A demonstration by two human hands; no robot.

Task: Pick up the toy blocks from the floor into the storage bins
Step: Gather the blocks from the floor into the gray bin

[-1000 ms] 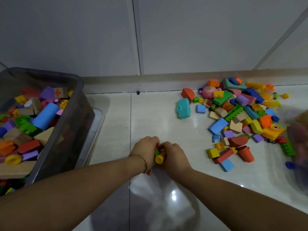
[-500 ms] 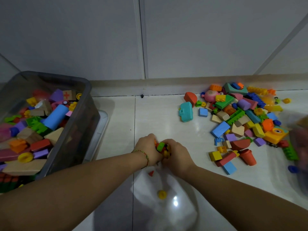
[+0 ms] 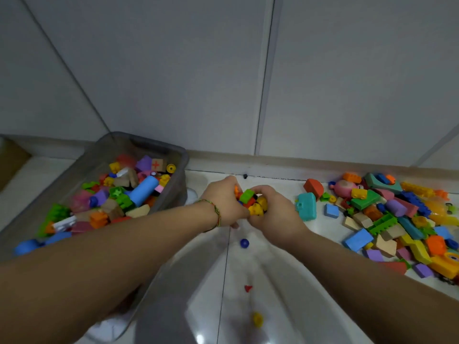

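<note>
Head view: both arms reach forward, left hand point(image 3: 223, 204) and right hand point(image 3: 275, 216) cupped together, fingers point(image 3: 262, 190) curled around a clump of small blocks point(image 3: 250, 200) near the bin point(image 3: 146, 143).

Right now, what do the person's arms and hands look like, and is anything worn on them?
Both forearms are bare, no sleeves in view. The left hand has a thin braided bracelet at its wrist, green, yellow and red. The right hand wears no band or glove.
</note>
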